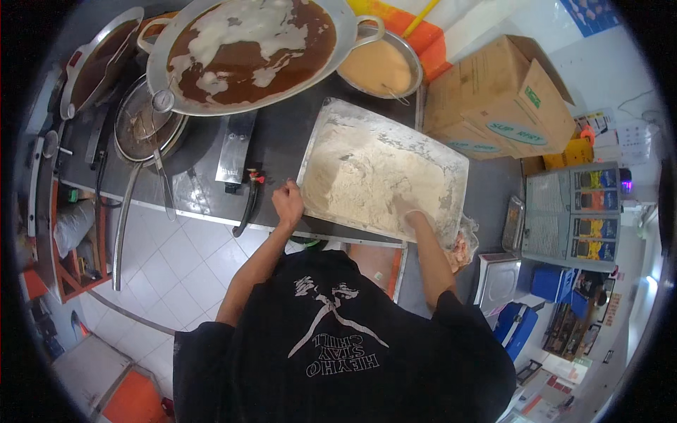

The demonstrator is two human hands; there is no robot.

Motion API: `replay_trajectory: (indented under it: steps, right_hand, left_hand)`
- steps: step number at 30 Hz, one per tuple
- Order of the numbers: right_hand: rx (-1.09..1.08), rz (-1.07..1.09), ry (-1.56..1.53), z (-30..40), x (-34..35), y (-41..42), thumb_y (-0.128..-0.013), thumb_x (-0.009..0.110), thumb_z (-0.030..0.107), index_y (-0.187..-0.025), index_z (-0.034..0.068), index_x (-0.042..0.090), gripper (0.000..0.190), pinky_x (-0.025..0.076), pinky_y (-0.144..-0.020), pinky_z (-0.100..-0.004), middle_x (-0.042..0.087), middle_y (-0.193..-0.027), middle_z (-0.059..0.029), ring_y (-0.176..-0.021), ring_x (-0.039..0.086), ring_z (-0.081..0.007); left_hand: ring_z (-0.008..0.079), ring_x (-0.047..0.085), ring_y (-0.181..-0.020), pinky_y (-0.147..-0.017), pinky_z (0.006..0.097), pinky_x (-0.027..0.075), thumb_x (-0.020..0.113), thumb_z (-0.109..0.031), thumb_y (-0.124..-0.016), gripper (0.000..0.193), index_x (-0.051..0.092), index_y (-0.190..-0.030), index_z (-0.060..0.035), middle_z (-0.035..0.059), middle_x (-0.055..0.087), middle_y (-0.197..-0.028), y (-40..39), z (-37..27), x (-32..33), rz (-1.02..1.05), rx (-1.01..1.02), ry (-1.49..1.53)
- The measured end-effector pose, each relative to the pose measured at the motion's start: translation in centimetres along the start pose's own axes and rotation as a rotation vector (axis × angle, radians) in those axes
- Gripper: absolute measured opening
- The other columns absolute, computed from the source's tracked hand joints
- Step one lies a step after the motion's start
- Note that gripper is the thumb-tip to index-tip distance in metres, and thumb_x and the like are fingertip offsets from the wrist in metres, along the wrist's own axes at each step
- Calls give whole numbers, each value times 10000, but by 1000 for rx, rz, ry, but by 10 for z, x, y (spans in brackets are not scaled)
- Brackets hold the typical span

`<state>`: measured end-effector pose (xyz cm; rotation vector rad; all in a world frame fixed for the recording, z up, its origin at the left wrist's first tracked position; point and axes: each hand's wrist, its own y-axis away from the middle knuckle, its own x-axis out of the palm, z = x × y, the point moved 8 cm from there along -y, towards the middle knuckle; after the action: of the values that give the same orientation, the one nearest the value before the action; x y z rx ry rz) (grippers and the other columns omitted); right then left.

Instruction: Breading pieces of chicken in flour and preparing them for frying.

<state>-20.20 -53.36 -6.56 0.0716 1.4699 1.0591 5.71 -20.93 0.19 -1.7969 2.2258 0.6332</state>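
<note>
A metal tray [389, 129] of pale, flour-like powder [365, 174] lies on the dark counter before me. My left hand [289, 202] is curled closed at the tray's near left corner, against its outer side; whether the fingers grip the rim is not clear. Inside the tray, near its front right, my right hand [414, 215] is down in the powder. It is blurred and dusted white, with its fingers mostly hidden. Just outside the tray's right end, a clear plastic bag [463, 246] holds pinkish pieces that look like raw meat.
A large two-handled pan [248, 58] of brown liquid with pale foam stands behind, beside a bowl of orange-tan batter [382, 67]. Left are a long-handled strainer [145, 124] and a hose [248, 203]. A cardboard box [497, 100] and a scale [499, 280] stand right.
</note>
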Motion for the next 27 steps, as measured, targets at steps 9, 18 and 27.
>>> replay_trajectory:
  steps: [9, 18, 27]
  right_hand:
    - [222, 83, 65, 159, -45, 23, -661, 511, 718, -1379, -14, 204, 1071, 182, -1072, -405, 296, -1378, -251, -1301, 279, -315]
    - [-373, -66, -34, 189, -19, 14, -664, 698, 291, -1178, 75, 499, 592, 418, -892, -388, 574, -1099, -178, -1045, 536, -312]
    - [-200, -420, 3, 41, -121, -57, -732, 604, 277, -1068, 40, 582, 412, 456, -832, -357, 590, -1070, -202, -991, 574, -290]
  left_hand:
    - [256, 536, -472, -527, 425, 386, 463, -281, -848, 448, 552, -632, 101, 250, 509, -523, 6, -16, -5, -12, 34, 72]
    - [263, 514, -441, -523, 424, 386, 462, -294, -846, 461, 545, -618, 98, 259, 472, -504, 7, -24, -4, 16, 6, 52]
    - [275, 512, -427, -508, 426, 381, 463, -292, -843, 453, 555, -617, 89, 255, 476, -496, 4, -22, -5, 10, -1, 51]
